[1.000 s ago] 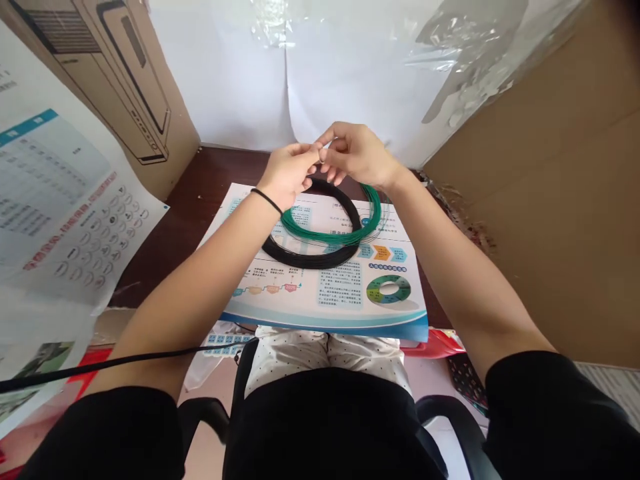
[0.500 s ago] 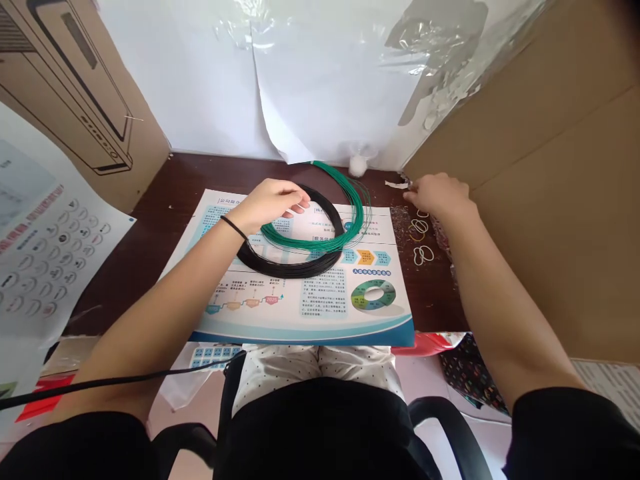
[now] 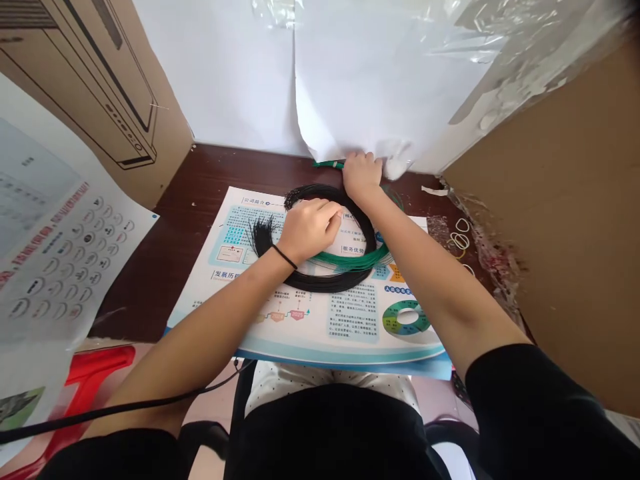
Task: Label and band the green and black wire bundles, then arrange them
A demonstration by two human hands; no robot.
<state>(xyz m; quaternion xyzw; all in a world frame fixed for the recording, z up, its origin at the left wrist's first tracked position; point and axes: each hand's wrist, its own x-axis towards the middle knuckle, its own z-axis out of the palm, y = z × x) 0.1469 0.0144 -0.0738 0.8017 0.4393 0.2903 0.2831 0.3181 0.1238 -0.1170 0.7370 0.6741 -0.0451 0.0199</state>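
Note:
A black wire coil (image 3: pixel 330 280) lies on a printed poster (image 3: pixel 320 313) on the dark table, its loose ends fanned out at the left (image 3: pixel 260 233). A green wire coil (image 3: pixel 350 259) lies across it, partly under my arms. My left hand (image 3: pixel 309 228) rests curled on the coils where black and green cross, fingers closed on the wires. My right hand (image 3: pixel 361 175) is at the far side of the coils, closed around the green bundle near its end (image 3: pixel 327 164), by the white sheet on the wall.
Several rubber bands (image 3: pixel 459 233) lie on the table at the right. A brown cardboard panel (image 3: pixel 560 200) stands at the right, a printed cardboard box (image 3: pixel 90 87) at the left. A paper chart (image 3: pixel 55 227) hangs over the left edge. A black cable (image 3: pixel 125 407) crosses my lap.
My right hand left the rubber bands at the right and came back to the far end of the green coil. My left hand dropped onto the coils. The black wire ends now fan out at the left.

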